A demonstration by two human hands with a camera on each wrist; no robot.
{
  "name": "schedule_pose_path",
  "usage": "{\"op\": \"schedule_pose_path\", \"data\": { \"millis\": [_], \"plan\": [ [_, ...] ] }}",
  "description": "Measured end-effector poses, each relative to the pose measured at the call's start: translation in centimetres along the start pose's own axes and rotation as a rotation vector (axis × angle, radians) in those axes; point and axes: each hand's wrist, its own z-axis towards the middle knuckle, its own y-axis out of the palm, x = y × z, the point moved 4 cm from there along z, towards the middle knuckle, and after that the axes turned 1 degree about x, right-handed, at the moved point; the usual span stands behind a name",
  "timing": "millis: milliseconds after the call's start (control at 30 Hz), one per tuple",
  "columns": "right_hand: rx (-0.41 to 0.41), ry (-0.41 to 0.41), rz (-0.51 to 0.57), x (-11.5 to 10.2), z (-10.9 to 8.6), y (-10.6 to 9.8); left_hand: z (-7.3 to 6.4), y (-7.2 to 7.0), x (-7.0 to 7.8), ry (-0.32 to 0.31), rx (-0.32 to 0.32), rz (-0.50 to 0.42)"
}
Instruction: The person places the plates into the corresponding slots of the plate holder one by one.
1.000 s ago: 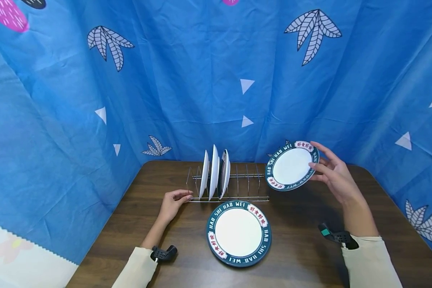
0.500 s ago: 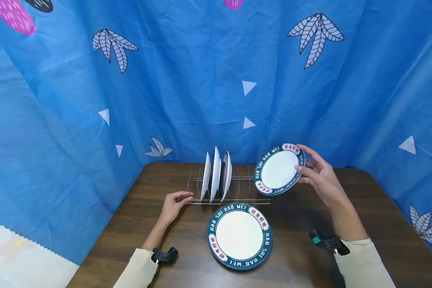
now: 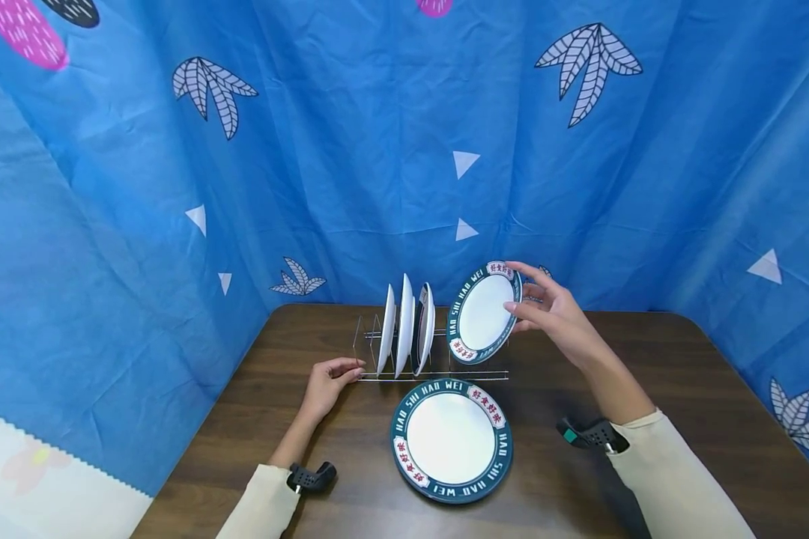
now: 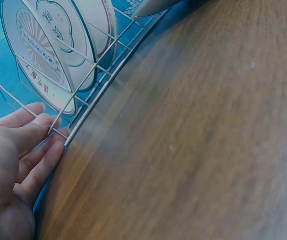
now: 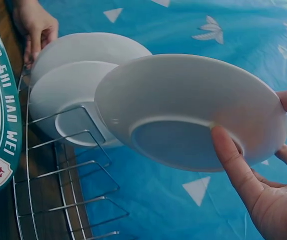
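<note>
My right hand (image 3: 551, 305) grips a plate (image 3: 485, 311) with a green lettered rim by its right edge. It is held tilted over the right part of a wire dish rack (image 4: 111, 80), its white face toward the head camera. Its plain white underside shows in the right wrist view, with a finger pressed against it. At the rack's left end, my left hand (image 3: 325, 383) pinches the wire between thumb and fingers. Three plates stand on edge in the rack's left half: a left one (image 3: 385, 333), a middle one (image 3: 403, 326) and a right one (image 3: 427, 329).
A larger plate (image 3: 450, 438) with the same green rim lies face up on the brown wooden table (image 3: 243, 419), just in front of the rack. Behind the table hangs a blue patterned curtain (image 3: 377, 150). Each wrist wears a black strap.
My right hand has carried the plate leftward, from right of the rack to over its right part, and the plate has turned more edge-on. My left hand stays at the rack's end.
</note>
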Motion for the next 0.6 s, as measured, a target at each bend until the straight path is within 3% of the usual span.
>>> {"op": "schedule_pose_path", "data": {
  "millis": [167,367,600],
  "plan": [
    [-0.068,0.006,0.003,-0.2,1.2,1.5,0.5,-0.1,-2.3,-0.002,0.023,-0.01],
    [-0.126,0.014,0.001,-0.1,2.4,3.4,0.5,-0.1,-2.1,0.004,0.025,-0.005],
    [-0.191,-0.004,-0.099,0.0,3.6,5.8,0.5,-0.2,-2.0,0.047,0.032,0.003]
  ]
}}
